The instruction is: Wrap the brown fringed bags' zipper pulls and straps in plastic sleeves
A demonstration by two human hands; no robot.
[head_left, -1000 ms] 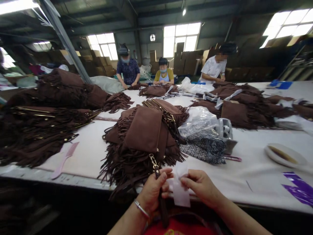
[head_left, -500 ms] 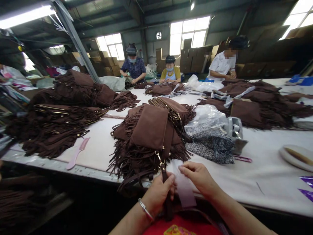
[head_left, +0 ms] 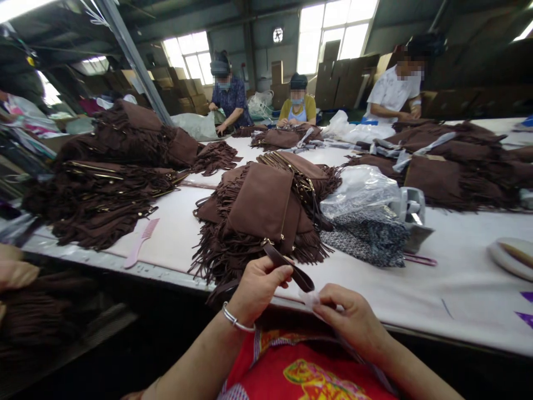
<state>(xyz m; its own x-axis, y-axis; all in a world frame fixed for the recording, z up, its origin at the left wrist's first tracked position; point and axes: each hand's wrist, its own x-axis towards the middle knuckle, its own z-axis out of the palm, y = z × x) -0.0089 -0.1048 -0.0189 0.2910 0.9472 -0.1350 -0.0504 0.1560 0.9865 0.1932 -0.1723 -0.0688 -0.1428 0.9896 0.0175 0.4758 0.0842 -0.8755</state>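
Observation:
My left hand [head_left: 260, 286] is closed on a dark brown wrist strap [head_left: 302, 278], whose looped end points to the right. The strap runs up to a gold clasp on a brown fringed bag [head_left: 260, 200], the top one of a small stack on the table. My right hand [head_left: 350, 314] pinches a crumpled piece of thin white wrapping film [head_left: 310, 298] just below the strap's loop. Whether the film touches the strap, I cannot tell.
Brown fringed bags [head_left: 100, 205] are heaped on the left, with more bags [head_left: 433, 178] at right. A pink comb [head_left: 141, 244], a tape dispenser [head_left: 412, 208], a speckled cloth [head_left: 370, 239] and a tape roll [head_left: 514, 258] lie on the table. Another person's hand [head_left: 16, 272] shows at far left; several co-workers are opposite.
My left hand has raised the strap, turning its loop from hanging down to pointing right. The white film, a long flat strip before, is now bunched in my right hand, which moved slightly lower.

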